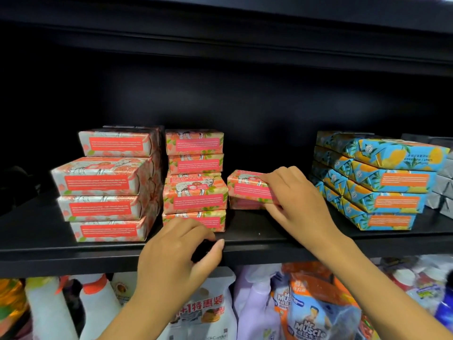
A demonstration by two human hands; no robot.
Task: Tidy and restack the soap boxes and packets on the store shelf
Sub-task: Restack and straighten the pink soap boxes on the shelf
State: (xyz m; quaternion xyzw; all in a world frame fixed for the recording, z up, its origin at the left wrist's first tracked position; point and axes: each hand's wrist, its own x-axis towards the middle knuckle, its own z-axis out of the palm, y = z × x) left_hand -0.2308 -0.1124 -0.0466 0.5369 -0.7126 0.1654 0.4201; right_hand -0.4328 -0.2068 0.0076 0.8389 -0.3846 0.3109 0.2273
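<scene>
The middle stack of pink soap boxes (pixel 195 182) stands four high on the black shelf (pixel 257 238), its upper two boxes set further back than the lower two. To the left of that stack, almost against it, is a pile of larger silver-and-pink soap packets (pixel 105 186), also four high and stepped, the lowest one closest to the shelf's front edge.

In front of the middle stack, at its foot, the left hand (pixel 176 251) hovers over the shelf's front lip. Its fingers are loosely curled with the thumb stretched out to the right, and nothing shows between them (whether the knuckles brush the bottom box cannot be told).

Just right of the middle stack, the right hand (pixel 299 200) grasps a single pink soap box (pixel 246 186), fingers laid over its top and right end, thumb low at the front. That box sits slightly tilted on another pink box (pixel 241 204) lying flat on the shelf, its left end close beside the middle stack.

Well to the right of the middle stack is a leaning pile of blue-and-orange soap packets (pixel 387 190), and beyond it some grey packets (pixel 442 190) at the frame's edge.

Below the middle stack, under the shelf, bottles and refill pouches (pixel 311 312) crowd together.
</scene>
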